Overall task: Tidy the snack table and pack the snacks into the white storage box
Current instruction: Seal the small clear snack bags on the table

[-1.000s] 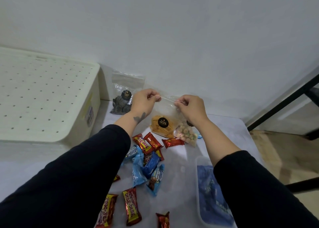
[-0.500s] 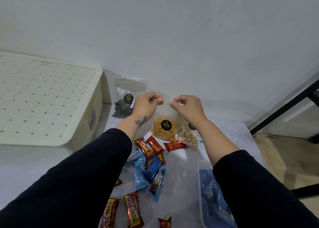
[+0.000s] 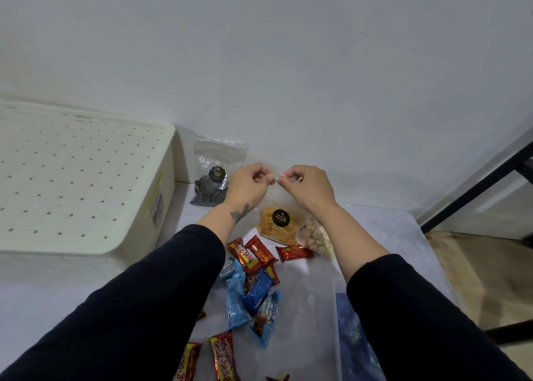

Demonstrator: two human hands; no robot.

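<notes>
The clear snack bag [image 3: 277,222] of orange sticks hangs above the counter [image 3: 375,236], pinched at its top seal by left hand [image 3: 249,181] and right hand [image 3: 308,186], fingers clamped together. It looks light, floppy, slippery (contents likely brittle); grip the seal strip.

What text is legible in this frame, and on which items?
"beng-beng": red foil snack bar and another red bar at the bottom edge.
Round black sticker on the orange-stick bag: too blurred.
Round black sticker on the dark swirl-cookie bag: too blurred.
Blue wrappers: unreadable.
</notes>
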